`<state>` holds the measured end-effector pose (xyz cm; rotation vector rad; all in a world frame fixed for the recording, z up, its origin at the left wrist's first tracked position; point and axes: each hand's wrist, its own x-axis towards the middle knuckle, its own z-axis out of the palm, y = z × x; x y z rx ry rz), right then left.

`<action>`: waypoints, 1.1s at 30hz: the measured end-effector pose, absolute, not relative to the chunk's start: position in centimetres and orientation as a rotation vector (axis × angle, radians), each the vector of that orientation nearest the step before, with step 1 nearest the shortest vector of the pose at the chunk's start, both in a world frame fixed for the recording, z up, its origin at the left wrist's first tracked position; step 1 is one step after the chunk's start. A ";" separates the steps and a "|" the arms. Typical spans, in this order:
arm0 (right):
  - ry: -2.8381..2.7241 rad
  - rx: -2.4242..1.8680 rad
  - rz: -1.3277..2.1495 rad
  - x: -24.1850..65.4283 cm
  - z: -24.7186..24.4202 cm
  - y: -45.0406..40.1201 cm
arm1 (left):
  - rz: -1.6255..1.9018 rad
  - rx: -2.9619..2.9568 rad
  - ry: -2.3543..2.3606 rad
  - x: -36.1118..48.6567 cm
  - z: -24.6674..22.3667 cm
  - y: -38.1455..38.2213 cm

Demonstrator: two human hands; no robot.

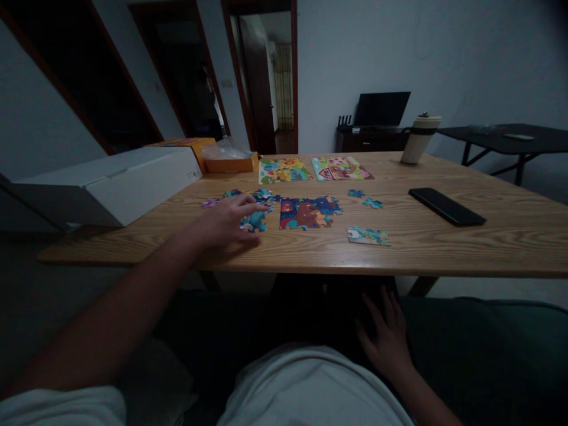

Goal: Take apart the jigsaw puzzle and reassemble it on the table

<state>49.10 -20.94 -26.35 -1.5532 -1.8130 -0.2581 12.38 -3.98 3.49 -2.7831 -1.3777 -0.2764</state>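
My left hand (224,223) hovers over or rests at the left of the puzzle pieces, thumb and fingers apart. Between them shows a teal puzzle piece (255,222); I cannot tell whether the fingertips touch it. Just right lies a partly joined dark puzzle section (308,214) with brown, blue and red figures. Behind the hand is a heap of loose pieces (262,194), with a purple piece (210,202) beside it. My right hand (384,337) lies below the table edge on my thigh, fingers spread, holding nothing.
Joined light-blue pieces (368,235) and two loose blue pieces (373,203) lie to the right. Two picture puzzles (284,170) sit at the back. A black phone (446,206), a cream tumbler (420,139), a white box (142,182) and an orange box (231,164) share the wooden table.
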 end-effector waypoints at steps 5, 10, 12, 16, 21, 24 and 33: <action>-1.991 -1.240 -0.183 50.1 -19.9 -21.1 | -0.474 -2.877 -1.026 15.5 2.9 -3.7; -1.982 -1.168 0.090 52.0 -7.5 -17.9 | -0.520 -2.885 -0.802 21.0 3.1 -2.4; -1.984 -1.313 0.197 52.4 -3.8 -15.1 | -0.493 -2.866 -0.739 23.8 3.0 -1.9; -2.060 -1.374 0.259 52.5 -1.7 -9.2 | -0.417 -2.877 -0.628 28.1 1.9 -0.6; -2.271 -1.292 0.251 53.1 -3.4 -6.3 | -0.371 -2.956 -0.709 28.5 1.2 0.7; -2.345 -1.240 0.191 53.5 -3.8 -6.7 | -0.343 -2.973 -0.851 26.0 2.7 0.6; -2.317 -1.263 0.210 53.8 -4.1 -7.3 | -0.069 -2.643 -1.693 9.4 7.1 2.1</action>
